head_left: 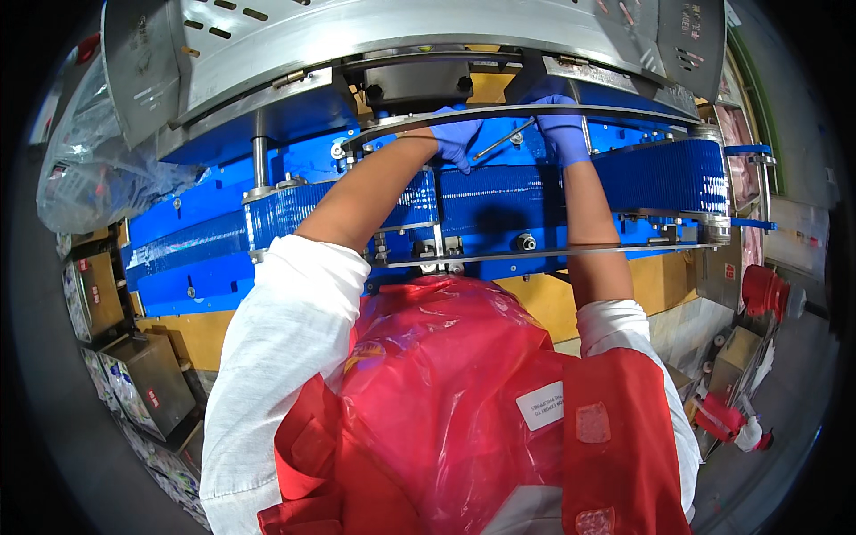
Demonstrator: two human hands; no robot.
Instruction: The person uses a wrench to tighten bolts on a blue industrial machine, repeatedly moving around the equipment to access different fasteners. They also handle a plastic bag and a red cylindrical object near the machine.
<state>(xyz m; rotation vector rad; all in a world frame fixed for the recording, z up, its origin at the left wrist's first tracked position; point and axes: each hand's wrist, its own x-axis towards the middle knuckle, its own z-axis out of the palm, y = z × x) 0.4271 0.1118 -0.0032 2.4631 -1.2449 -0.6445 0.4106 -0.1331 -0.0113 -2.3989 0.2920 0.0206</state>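
Both my hands wear purple gloves and reach up over a blue modular conveyor belt into a steel machine. A thin metal rod-like tool runs slanted between them. My left hand grips its lower left end. My right hand is closed on its upper right end, close under the curved steel rail. A dark grey block of the machine sits just above my hands. My white sleeves and a red plastic apron fill the lower view.
A perforated steel housing hangs over the belt. A clear plastic bag is at the upper left. Steel boxes stand at the lower left. A red fitting and pale pink product are at the right.
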